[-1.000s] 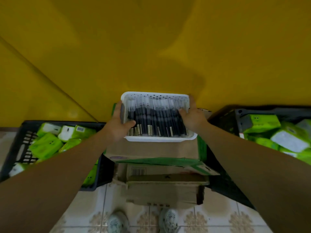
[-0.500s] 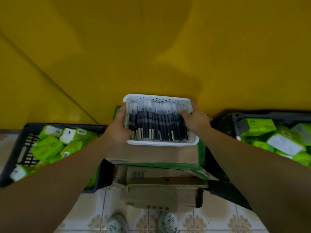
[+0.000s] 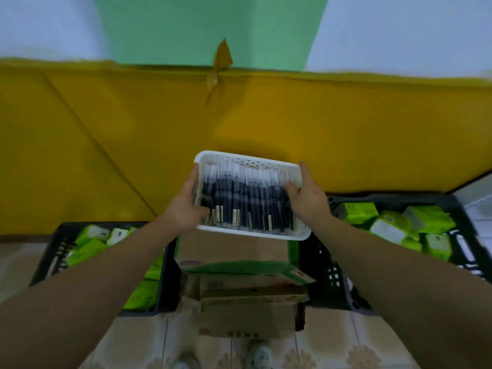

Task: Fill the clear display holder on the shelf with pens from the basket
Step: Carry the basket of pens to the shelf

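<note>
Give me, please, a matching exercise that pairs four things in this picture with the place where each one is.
Things:
1. white basket
2. pens
3. green packs
4. cardboard box

Places:
a. in the black crates
b. between the two crates, below the basket
c. gripped at its ends by the left hand and right hand
d. lying inside the basket

Pairs: 1-c, 2-d, 3-a, 4-b.

yellow wall (image 3: 346, 134) with green band (image 3: 207, 27) above, patterned tile floor (image 3: 138, 342) below.

place: shop or stockroom | evidence: black crates (image 3: 169, 278) of green packs (image 3: 436, 222); cardboard cartons (image 3: 247, 312); basket (image 3: 253, 233) of barcode-labelled pens (image 3: 239, 201)
</note>
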{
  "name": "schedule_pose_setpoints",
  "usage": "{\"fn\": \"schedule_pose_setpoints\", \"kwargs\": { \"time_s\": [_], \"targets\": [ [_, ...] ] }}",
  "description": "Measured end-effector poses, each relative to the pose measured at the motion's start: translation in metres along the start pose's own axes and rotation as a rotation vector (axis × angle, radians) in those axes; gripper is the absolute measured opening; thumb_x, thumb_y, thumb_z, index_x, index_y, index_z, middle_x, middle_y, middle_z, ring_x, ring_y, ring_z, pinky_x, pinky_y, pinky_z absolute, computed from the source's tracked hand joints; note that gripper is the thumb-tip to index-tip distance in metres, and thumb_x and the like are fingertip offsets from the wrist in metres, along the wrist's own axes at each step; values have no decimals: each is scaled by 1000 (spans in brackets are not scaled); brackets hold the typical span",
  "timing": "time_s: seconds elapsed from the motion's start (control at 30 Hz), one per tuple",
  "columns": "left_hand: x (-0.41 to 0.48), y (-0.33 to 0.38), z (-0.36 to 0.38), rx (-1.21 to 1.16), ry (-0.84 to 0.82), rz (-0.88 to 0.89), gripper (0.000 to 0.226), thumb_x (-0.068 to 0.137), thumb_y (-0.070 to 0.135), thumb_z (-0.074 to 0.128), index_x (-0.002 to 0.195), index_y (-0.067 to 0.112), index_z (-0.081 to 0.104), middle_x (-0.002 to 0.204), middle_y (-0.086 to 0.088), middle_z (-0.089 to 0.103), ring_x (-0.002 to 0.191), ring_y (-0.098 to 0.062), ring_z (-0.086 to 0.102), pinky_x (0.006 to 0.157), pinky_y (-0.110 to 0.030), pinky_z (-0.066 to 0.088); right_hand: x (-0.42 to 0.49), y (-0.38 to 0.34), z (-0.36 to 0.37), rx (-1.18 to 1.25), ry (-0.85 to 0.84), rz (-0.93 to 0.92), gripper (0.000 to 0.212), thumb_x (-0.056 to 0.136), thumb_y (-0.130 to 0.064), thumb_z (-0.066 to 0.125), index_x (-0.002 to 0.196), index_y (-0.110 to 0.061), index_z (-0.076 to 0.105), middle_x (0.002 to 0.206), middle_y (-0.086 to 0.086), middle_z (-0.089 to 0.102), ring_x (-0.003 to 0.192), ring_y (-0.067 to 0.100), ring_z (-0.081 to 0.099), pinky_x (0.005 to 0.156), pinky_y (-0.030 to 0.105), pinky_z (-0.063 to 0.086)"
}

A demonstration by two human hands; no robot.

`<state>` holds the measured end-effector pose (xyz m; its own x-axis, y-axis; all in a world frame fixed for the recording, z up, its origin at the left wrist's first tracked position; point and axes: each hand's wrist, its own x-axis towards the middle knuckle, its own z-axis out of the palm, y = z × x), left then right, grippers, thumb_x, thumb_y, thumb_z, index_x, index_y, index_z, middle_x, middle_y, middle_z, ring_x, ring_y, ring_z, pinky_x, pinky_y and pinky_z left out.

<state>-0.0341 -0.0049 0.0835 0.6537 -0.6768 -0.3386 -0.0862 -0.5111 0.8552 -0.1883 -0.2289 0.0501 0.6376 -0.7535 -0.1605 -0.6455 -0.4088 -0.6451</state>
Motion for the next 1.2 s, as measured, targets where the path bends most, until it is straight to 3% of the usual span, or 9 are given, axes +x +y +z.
{"fn": "schedule_pose_setpoints", "kwargs": {
  "time_s": [0.17, 0.43, 0.53, 0.6, 0.67, 0.73, 0.9, 1.03, 1.2],
  "targets": [
    [-32, 66, -12, 84, 1, 150, 102, 89, -8, 58, 152, 36, -9, 161, 12, -2, 144, -15, 19, 85, -13, 43, -40, -29, -64, 22, 136, 10, 66, 102, -37, 41, 154, -23, 4, 71, -1, 34, 54, 12, 31, 47, 27, 19],
    [-82, 154, -13, 208, -225, 393, 106, 84, -6, 65, 154, 28, -6, 161, 6, 6, 147, -18, 12, 115, -36, 27, -154, -58, -159, 43, 351, 179, 66, 103, -34, 40, 154, -22, 1, 74, 8, 47, 53, 20, 42, 44, 30, 27],
    [-109, 180, 4, 212, -337, 460, 105, 85, -5, 66, 154, 27, -6, 161, 6, 7, 147, -16, 13, 112, -30, 25, -208, -56, -188, 15, 423, 292, 65, 103, -36, 38, 155, -25, 0, 93, 17, 58, 56, 24, 48, 45, 33, 36],
    [-131, 197, 21, 226, -407, 513, 104, 85, -5, 66, 154, 24, -5, 161, 5, 8, 145, -15, 15, 106, -22, 25, -244, -49, -206, -24, 494, 349, 65, 102, -37, 37, 155, -25, 1, 117, 24, 58, 78, 35, 60, 63, 41, 50],
    [-153, 214, 43, 243, -479, 562, 102, 86, -4, 65, 154, 23, -5, 160, 6, 11, 143, -13, 19, 92, -12, 25, -283, -38, -223, -51, 569, 403, 65, 102, -38, 38, 155, -23, 3, 134, 25, 50, 106, 40, 57, 83, 43, 48],
    [-177, 229, 68, 270, -544, 611, 100, 87, -2, 65, 154, 24, -5, 160, 7, 12, 142, -12, 20, 85, -10, 23, -325, -26, -239, -39, 641, 470, 65, 101, -39, 40, 154, -23, 5, 140, 23, 47, 113, 40, 54, 86, 40, 45],
    [-245, 252, 146, 208, -740, 724, 98, 86, -8, 63, 155, 19, -1, 160, 3, 13, 124, 1, 19, 78, -3, 24, -438, 9, -273, -26, 815, 655, 65, 101, -40, 40, 154, -26, 5, 143, 18, 45, 111, 36, 55, 82, 38, 46],
    [-312, 258, 220, 264, -883, 790, 99, 89, 0, 63, 154, 31, -4, 162, 3, 5, 128, -18, 45, 78, -20, 40, -540, 43, -291, -25, 922, 787, 65, 101, -39, 39, 154, -26, 5, 134, 18, 52, 94, 31, 61, 71, 36, 47],
    [-399, 251, 309, 274, -1080, 830, 102, 89, 1, 63, 153, 36, -8, 163, 5, 1, 148, -17, 13, 99, -33, 40, -662, 87, -307, 4, 1009, 932, 65, 101, -38, 41, 154, -27, 6, 123, 17, 56, 70, 20, 59, 62, 36, 50]
  ]
}}
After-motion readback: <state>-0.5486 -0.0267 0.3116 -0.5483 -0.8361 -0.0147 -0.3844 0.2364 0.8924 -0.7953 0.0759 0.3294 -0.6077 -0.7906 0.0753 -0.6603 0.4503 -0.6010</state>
